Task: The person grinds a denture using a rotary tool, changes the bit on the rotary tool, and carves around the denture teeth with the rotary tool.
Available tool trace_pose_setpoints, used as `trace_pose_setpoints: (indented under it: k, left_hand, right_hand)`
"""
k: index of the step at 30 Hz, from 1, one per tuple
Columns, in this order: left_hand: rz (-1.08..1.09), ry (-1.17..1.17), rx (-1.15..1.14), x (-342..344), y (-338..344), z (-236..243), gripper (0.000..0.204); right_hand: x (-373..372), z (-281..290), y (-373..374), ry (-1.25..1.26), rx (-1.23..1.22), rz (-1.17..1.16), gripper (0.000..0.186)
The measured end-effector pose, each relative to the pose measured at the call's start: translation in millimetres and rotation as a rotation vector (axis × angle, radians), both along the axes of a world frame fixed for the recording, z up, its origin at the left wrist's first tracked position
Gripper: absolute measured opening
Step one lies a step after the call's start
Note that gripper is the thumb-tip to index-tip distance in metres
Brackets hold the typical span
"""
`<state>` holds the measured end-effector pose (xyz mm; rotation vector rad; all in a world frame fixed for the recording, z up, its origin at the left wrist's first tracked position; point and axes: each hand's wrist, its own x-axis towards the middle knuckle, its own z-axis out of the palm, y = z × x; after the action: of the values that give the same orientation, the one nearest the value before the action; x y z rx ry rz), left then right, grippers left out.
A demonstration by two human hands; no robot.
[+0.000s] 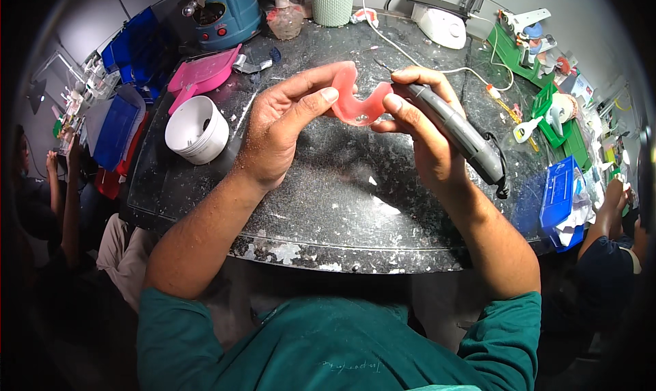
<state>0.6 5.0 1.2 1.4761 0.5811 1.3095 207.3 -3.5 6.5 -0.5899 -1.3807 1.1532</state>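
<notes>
A pink, U-shaped denture base [357,109] is held up over the dark bench, its open side facing away from me. My left hand [287,114] pinches its left arm between thumb and fingers; dust speckles that hand and wrist. My right hand [430,117] steadies the other arm of the denture base with its thumb and a fingertip. That same hand also grips a dark grey rotary handpiece [459,130], which slants from a thin bur at upper left to a cord end at lower right. The bur tip stands apart from the pink piece.
A white tub [197,130] and a pink dustpan [205,75] are at the left. Behind are a blue machine [227,18], a glass bottle [285,16] and a pale green basket [333,5]. Blue bins [562,196] and green trays line the right. Other people sit at both sides.
</notes>
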Motion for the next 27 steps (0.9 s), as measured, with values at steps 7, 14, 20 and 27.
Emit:
trace_pose_setpoints:
  k: [7,14,20,27]
  left_hand:
    - [-0.063,0.009,-0.083,-1.3,-1.0,0.7,0.047]
    - [-0.098,0.043,-0.097,-1.2,-3.2,4.2,0.050]
    - [-0.109,0.027,-0.101,-1.7,-2.9,3.3,0.048]
    - [-0.106,0.059,-0.088,-0.5,-3.7,3.5,0.047]
  right_hand:
    - [0.7,1.9,-2.1,0.018,0.007,0.018,0.033]
    - [0.5,2.2,-2.8,0.015,-0.002,0.023,0.034]
    - [0.7,0.7,-2.0,0.011,0.011,0.033,0.034]
    - [1.6,-2.0,-0.9,-0.009,0.045,0.068,0.036]
